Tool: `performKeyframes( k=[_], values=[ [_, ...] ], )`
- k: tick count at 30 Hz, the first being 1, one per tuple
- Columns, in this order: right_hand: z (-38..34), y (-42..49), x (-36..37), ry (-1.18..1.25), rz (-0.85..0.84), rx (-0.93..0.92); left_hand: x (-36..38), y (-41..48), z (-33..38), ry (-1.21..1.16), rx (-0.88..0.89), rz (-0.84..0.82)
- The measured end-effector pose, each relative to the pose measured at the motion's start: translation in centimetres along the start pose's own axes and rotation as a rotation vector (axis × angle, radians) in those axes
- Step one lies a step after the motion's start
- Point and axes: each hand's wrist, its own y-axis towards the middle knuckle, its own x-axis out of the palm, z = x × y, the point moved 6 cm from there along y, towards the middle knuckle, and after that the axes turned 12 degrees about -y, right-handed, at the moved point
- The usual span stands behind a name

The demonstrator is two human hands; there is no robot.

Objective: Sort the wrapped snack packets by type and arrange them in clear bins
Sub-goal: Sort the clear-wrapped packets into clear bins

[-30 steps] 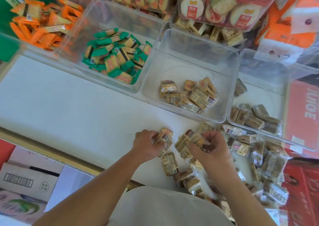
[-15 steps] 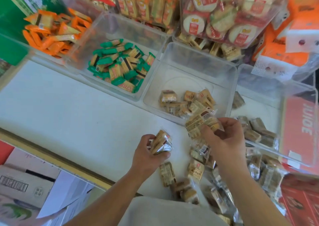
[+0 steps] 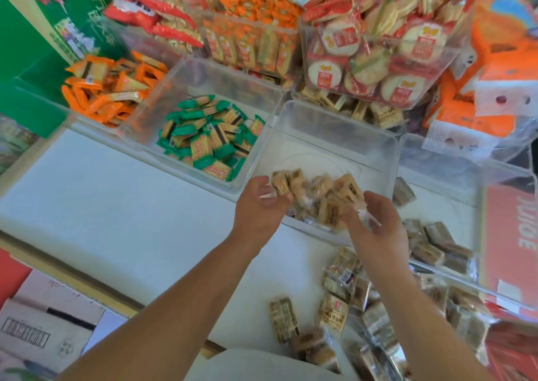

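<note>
White tabletop point(image 3: 116, 206), clear rectangular bin point(image 3: 334, 124), crinkly packets point(image 3: 320, 188)

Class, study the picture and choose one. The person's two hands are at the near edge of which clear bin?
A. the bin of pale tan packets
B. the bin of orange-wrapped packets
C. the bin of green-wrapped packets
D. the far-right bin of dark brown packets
A: the left hand and the right hand are both at the near wall of the clear bin that holds the pale tan packets.
</note>
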Motion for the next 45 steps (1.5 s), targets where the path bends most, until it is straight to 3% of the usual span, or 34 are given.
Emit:
performKeyframes(
  k=[3,6,11,14,18,25,29,31,37,39,42,45],
  values=[
    [1.1,-2.6,-0.5,0.024,-0.033,-0.017,-1.6,-1.6,-1.1,0.116,0.127,0.035],
    [3.7,-5.1,0.5,-0.002,-0.146,0.01,-3.9,-4.0,-5.1,0.144,0.071,0.085],
    [9.8,-9.1,3.1,-0.105,-0.346,0.1,-4.4,-9.2,-15.7,0.434,-0.222,-0.219],
    [12.2,-10.8,3.6,-0.15,-0.383,0.155,-3.7,-11.0,-19.3,0.645,-0.215,-0.363],
    [14.0,-12.4,2.6,-0.213,-0.364,0.206,-2.3,-11.2,-20.2,0.808,-0.129,-0.379],
    [16.5,-14.3,0.6,-0.185,-0.361,0.3,-2.8,-11.4,-19.6,0.65,-0.14,-0.195],
    [16.5,-14.9,0.1,-0.034,-0.367,0.315,-3.0,-13.1,-16.8,0.481,-0.042,-0.049],
    [15.9,-15.1,0.4,0.117,-0.405,0.367,-1.6,-15.2,-15.2,0.416,0.05,-0.088],
    [16.7,-15.0,1.2,0.513,-0.548,0.524,4.7,-22.9,-13.8,0.258,0.343,-0.475],
    [18.0,-14.7,0.2,0.508,-0.496,0.507,4.9,-23.5,-15.5,0.268,0.3,-0.477],
    [20.0,-14.8,-1.8,0.447,-0.472,0.454,2.6,-23.3,-19.6,0.504,0.069,-0.296],
    [21.6,-15.0,-3.3,0.419,-0.484,0.418,1.9,-24.5,-22.4,0.641,0.02,-0.368]
  ],
)
